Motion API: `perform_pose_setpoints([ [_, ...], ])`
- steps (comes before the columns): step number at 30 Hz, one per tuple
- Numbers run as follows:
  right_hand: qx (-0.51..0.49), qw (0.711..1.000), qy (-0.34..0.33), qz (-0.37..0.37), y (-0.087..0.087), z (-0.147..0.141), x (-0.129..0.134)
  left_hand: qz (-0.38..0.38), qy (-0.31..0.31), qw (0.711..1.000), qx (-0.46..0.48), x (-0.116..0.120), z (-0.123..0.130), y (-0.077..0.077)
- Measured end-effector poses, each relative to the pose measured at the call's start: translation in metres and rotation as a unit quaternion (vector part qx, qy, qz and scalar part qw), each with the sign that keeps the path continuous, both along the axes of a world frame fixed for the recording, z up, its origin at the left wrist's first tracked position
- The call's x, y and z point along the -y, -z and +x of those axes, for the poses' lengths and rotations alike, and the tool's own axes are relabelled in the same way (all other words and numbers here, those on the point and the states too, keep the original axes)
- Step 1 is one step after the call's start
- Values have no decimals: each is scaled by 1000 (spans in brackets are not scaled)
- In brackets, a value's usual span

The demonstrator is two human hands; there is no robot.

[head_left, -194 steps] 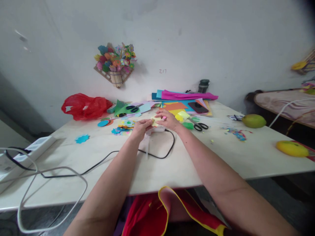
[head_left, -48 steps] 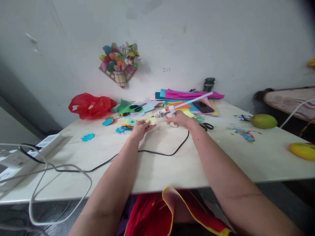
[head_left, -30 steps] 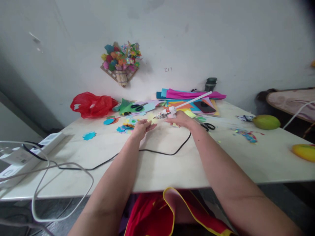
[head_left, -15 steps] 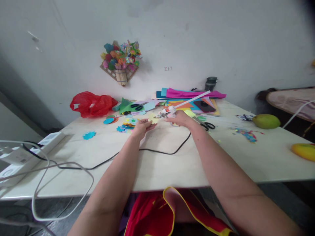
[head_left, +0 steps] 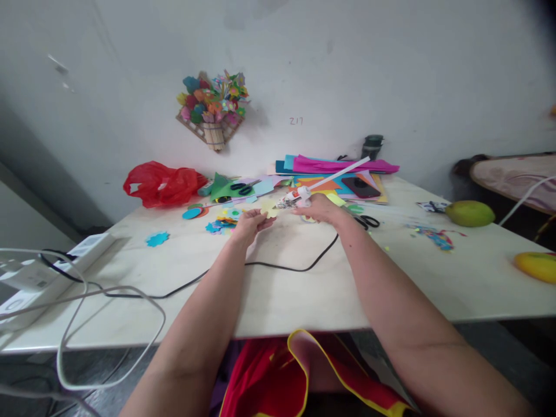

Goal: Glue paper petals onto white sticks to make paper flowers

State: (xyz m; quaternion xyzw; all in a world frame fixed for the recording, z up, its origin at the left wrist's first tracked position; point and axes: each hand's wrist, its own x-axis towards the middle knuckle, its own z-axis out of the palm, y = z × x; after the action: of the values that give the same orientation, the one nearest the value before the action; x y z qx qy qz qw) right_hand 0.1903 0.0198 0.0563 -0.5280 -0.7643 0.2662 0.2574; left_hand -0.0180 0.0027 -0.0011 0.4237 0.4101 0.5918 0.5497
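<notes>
My left hand (head_left: 251,225) pinches a pale yellow paper piece (head_left: 270,209) between thumb and fingers, above the middle of the table. From the right, my right hand (head_left: 319,209) is wrapped round a white glue gun (head_left: 303,196) with a long white glue stick rising from its back. The gun's nozzle points left and is close beside the yellow paper; whether they touch is too small to tell. A black cord (head_left: 278,267) runs from near my right hand across the table to the left.
Blue paper flower (head_left: 157,239), paper cutouts (head_left: 222,225) and red bag (head_left: 164,184) lie left. Scissors (head_left: 368,222), phone (head_left: 360,187), green mango (head_left: 469,214) and yellow mango (head_left: 535,267) are right. Power strip (head_left: 93,248) with looping cables sits at the left edge.
The glue gun and my right hand have shifted very slightly to the right, away from the yellow paper. My left hand has hardly moved and keeps its pinch.
</notes>
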Motion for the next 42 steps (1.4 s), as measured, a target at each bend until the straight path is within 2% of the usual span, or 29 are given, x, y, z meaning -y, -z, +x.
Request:
perform_pose_setpoints([
  [12,-7,1000,-3,24,0,-3,1,-9,7,1000,-1,-1,1,2],
  [20,6,1000,-9,-2,-2,-2,3,11,1,1000,0,0,0,1],
  [35,-3,1000,7,12,2,-1,-1,0,11,1000,-6,0,0,1],
  [42,5,1000,-6,11,1,-2,0,8,6,1000,4,0,0,1],
])
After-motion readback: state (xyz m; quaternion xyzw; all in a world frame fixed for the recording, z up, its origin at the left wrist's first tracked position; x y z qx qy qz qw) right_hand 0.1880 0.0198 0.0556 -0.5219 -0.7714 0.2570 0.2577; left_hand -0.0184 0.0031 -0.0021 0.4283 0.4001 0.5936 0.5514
